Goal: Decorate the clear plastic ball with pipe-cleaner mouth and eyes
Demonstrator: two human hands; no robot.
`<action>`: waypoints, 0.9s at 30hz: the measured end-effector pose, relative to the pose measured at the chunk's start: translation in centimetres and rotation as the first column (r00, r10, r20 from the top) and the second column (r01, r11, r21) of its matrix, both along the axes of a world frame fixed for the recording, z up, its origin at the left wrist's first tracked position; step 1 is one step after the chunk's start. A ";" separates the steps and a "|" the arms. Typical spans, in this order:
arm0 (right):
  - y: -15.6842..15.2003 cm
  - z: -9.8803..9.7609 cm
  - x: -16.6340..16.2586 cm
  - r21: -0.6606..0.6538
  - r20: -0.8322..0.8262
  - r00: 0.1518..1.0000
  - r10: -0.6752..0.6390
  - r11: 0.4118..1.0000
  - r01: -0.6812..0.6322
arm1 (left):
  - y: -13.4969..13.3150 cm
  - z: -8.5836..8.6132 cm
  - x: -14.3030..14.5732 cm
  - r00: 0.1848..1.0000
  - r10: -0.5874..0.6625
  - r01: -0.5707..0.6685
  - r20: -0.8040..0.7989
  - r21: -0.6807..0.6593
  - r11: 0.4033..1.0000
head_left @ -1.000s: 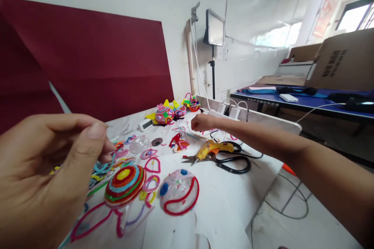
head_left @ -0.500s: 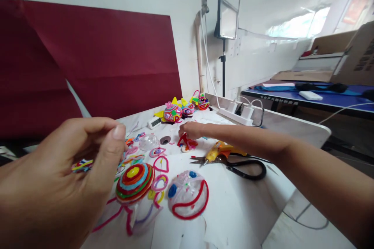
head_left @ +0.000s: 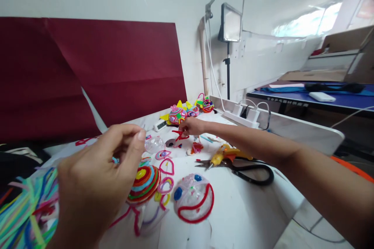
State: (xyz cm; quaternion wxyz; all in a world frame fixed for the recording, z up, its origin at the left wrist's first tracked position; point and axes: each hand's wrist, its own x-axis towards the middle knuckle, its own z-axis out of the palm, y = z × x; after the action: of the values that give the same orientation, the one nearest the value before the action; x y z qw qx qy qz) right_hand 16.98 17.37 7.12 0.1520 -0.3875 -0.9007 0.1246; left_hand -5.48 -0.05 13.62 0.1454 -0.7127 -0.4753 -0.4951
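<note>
My left hand point(head_left: 99, 179) is raised close to the camera, its fingers and thumb pinched together; what they hold is hidden. My right hand point(head_left: 191, 126) reaches far across the white table point(head_left: 248, 210) and pinches a bent red pipe cleaner point(head_left: 179, 135), lifted just above the table. Below my left hand lies a dome wound with red, blue, yellow and green pipe cleaners point(head_left: 144, 181). Beside it sits a clear dome with a red pipe-cleaner outline and blue dots point(head_left: 193, 198). Small pink and red loops lie around both.
A yellow glue gun point(head_left: 226, 153) and black-handled scissors point(head_left: 248, 171) lie right of the domes. Finished colourful figures point(head_left: 187, 109), a small white timer point(head_left: 160, 125) and a power strip point(head_left: 244, 118) stand at the back. Loose pipe cleaners point(head_left: 23, 210) pile at the left. Red paper point(head_left: 117, 70) leans on the wall.
My right hand has moved left from near the power strip, taken hold of the red pipe cleaner and lifted it. My left hand has drawn lower and smaller in view. The camera has turned left.
</note>
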 end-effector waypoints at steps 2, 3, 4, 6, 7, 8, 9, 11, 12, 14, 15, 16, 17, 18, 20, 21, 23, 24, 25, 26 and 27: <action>-1.5 1.1 0.4 -0.035 -0.134 0.991 0.021 0.999 -0.026 | 0.5 0.1 0.5 0.993 -0.040 0.040 -0.107 -0.004 0.999; -2.4 1.5 0.6 -0.044 -0.187 0.982 0.030 0.998 -0.039 | 0.8 0.0 0.7 0.988 -0.079 0.074 -0.130 -0.043 0.996; -3.3 2.0 0.9 -0.055 -0.239 0.970 0.038 0.997 -0.053 | 1.1 -0.1 0.9 0.985 -0.120 0.108 -0.127 -0.100 0.989; -5.4 2.9 1.2 -0.097 -0.361 0.931 0.052 0.991 -0.093 | 1.8 -0.5 1.2 0.979 -0.174 0.150 -0.104 -0.208 0.967; -6.4 3.2 1.4 -0.175 -0.488 0.871 0.048 0.973 -0.152 | 2.0 -0.6 1.4 0.977 -0.192 0.162 -0.097 -0.253 0.954; -7.4 3.6 1.4 -0.245 -0.585 0.810 0.035 0.945 -0.217 | 2.1 -0.8 1.7 0.974 -0.205 0.172 -0.090 -0.288 0.942; -8.3 3.9 1.5 -0.292 -0.653 0.757 0.021 0.915 -0.277 | 2.2 -0.9 1.9 0.971 -0.220 0.182 -0.089 -0.313 0.932; -9.8 4.5 1.4 -0.337 -0.740 0.673 -0.004 0.868 -0.365 | 2.1 -1.0 2.3 0.961 -0.257 0.209 -0.098 -0.344 0.915; -10.4 4.7 1.3 -0.342 -0.764 0.645 -0.012 0.855 -0.390 | 2.0 -1.0 2.5 0.956 -0.275 0.223 -0.105 -0.353 0.908; -11.3 5.0 1.0 -0.338 -0.805 0.593 -0.027 0.842 -0.421 | 1.7 -0.9 2.7 0.946 -0.307 0.250 -0.103 -0.372 0.894; -11.7 5.1 0.9 -0.330 -0.822 0.569 -0.029 0.839 -0.434 | 1.5 -0.8 2.7 0.944 -0.317 0.262 -0.088 -0.380 0.887; -12.0 5.2 0.7 -0.319 -0.836 0.549 -0.026 0.836 -0.447 | 1.4 -0.7 2.7 0.945 -0.321 0.273 -0.063 -0.388 0.880; -12.2 5.1 0.5 -0.309 -0.846 0.532 -0.020 0.833 -0.459 | 1.2 -0.6 2.6 0.947 -0.321 0.284 -0.030 -0.393 0.875; -12.4 5.1 0.3 -0.301 -0.856 0.517 -0.018 0.830 -0.470 | 1.2 -0.5 2.5 0.948 -0.319 0.296 0.008 -0.395 0.870; -12.6 4.8 -0.3 -0.298 -0.867 0.498 -0.020 0.821 -0.486 | 1.2 -0.5 2.2 0.950 -0.301 0.310 0.086 -0.395 0.865; -12.7 4.7 -0.6 -0.304 -0.871 0.491 -0.028 0.816 -0.492 | 1.3 -0.5 2.0 0.949 -0.290 0.314 0.120 -0.395 0.863; -12.8 4.6 -1.1 -0.322 -0.875 0.482 -0.051 0.805 -0.499 | 1.5 -0.6 1.8 0.945 -0.271 0.323 0.182 -0.394 0.861; -12.9 4.6 -1.3 -0.326 -0.874 0.482 -0.058 0.805 -0.495 | 1.6 -0.7 1.7 0.940 -0.269 0.333 0.210 -0.392 0.857; -13.0 4.7 -1.4 -0.324 -0.873 0.484 -0.062 0.815 -0.480 | 1.6 -0.8 1.6 0.932 -0.272 0.348 0.237 -0.388 0.854; -13.2 4.8 -1.4 -0.315 -0.871 0.488 -0.062 0.831 -0.458 | 1.7 -0.9 1.5 0.923 -0.281 0.367 0.264 -0.383 0.848; -13.3 5.1 -1.4 -0.300 -0.868 0.493 -0.059 0.853 -0.427 | 1.8 -0.9 1.4 0.913 -0.289 0.386 0.290 -0.376 0.843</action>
State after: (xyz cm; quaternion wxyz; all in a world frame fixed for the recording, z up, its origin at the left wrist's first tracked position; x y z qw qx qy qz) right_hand 15.63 4.07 12.18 0.4584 -0.1970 -0.6832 0.5332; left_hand -4.07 1.72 12.68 -0.1571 -0.7400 -0.4510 -0.4737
